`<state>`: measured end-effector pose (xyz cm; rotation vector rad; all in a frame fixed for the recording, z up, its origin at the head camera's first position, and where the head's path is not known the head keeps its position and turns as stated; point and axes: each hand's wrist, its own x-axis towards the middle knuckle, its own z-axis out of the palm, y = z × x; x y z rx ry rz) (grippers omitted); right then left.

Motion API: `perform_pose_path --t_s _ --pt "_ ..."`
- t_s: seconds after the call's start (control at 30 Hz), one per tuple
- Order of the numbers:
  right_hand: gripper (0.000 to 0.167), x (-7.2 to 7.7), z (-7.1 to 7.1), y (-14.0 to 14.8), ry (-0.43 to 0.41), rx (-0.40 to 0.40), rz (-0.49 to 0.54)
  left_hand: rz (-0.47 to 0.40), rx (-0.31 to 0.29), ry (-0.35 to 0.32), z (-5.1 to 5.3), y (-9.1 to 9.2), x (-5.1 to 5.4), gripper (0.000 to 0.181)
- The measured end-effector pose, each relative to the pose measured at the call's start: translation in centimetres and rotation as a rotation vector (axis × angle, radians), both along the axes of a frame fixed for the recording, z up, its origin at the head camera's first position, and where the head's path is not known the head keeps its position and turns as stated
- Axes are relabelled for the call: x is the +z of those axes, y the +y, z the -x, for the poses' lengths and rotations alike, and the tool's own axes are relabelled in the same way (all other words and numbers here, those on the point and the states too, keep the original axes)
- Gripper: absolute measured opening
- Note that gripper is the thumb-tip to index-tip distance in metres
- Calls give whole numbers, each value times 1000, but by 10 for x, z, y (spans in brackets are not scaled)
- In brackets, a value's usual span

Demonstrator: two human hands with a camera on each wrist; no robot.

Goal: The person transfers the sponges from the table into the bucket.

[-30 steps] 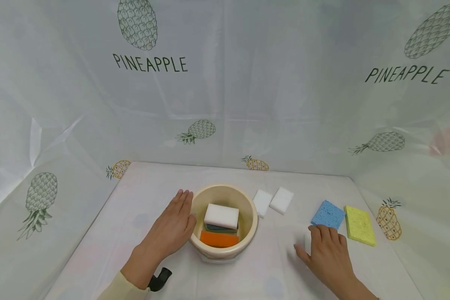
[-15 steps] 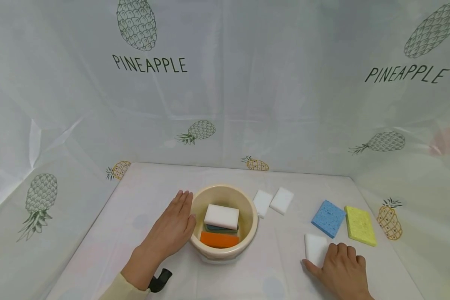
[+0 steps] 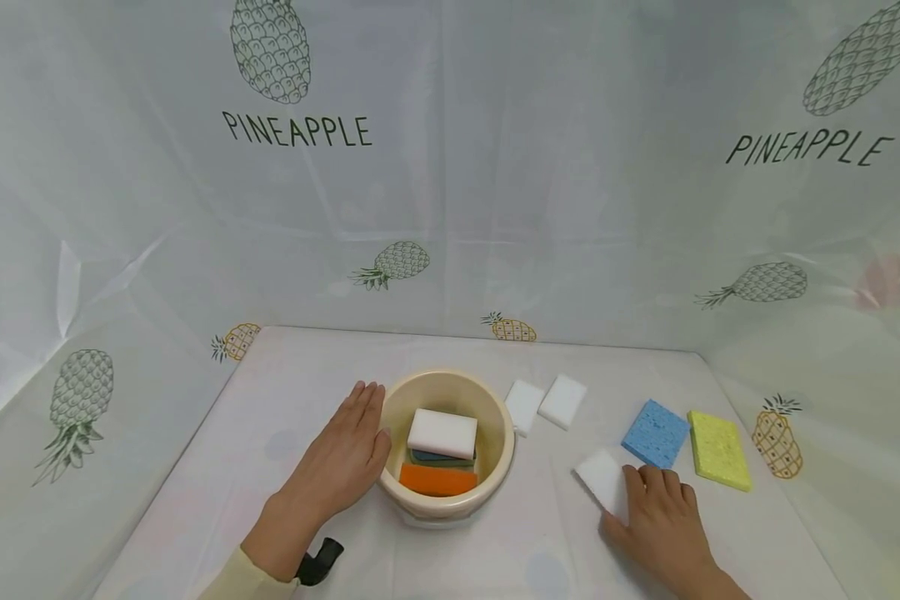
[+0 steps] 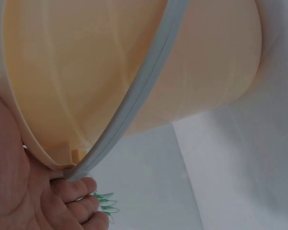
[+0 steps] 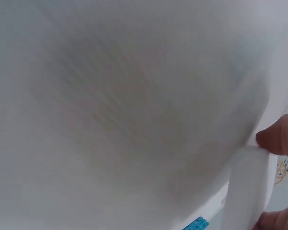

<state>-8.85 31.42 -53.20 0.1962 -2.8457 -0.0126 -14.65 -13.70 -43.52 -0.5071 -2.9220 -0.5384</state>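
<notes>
In the head view my left hand (image 3: 336, 458) lies along the left side of a cream bucket (image 3: 507, 454), its fingers straight and touching the rim. The left wrist view shows this palm by the rim, fingertips near the end of the grey handle (image 4: 129, 103). Inside the bucket are a white sponge (image 3: 442, 432), a dark green sponge (image 3: 441, 458) beneath it and an orange sponge (image 3: 438, 480). At right, my right hand (image 3: 663, 529) pinches another white sponge (image 5: 246, 184) between thumb and fingers, tilted in the head view. Part of that sponge is hidden by the hand.
Two thin white sponges (image 3: 562, 402) lie just right of the bucket. A blue sponge (image 3: 656, 432) and a yellow sponge (image 3: 720, 450) lie beyond the right hand. A black curved object (image 3: 321, 562) shows at the left wrist. Pineapple-print sheeting (image 3: 450, 208) encloses the table.
My right hand first drew back toward me, uncovering the white sponge, then took hold of it and shifted it slightly left and tilted it. The left hand has stayed at the bucket.
</notes>
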Motion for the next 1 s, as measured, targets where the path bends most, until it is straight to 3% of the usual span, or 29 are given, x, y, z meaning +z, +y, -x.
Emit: perform_pose_path --t_s 0.23,0.6,0.77,1.0 --pt "86 -7 28 8 144 148 -28 2 9 -14 -1 0 1 61" --pt "73 -1 59 15 189 152 -2 1 3 -7 0 1 1 61" --pt "74 3 71 16 220 211 -30 5 3 -8 1 1 1 61" --pt "72 17 89 7 325 299 -55 48 -4 0 0 -1 4 61"
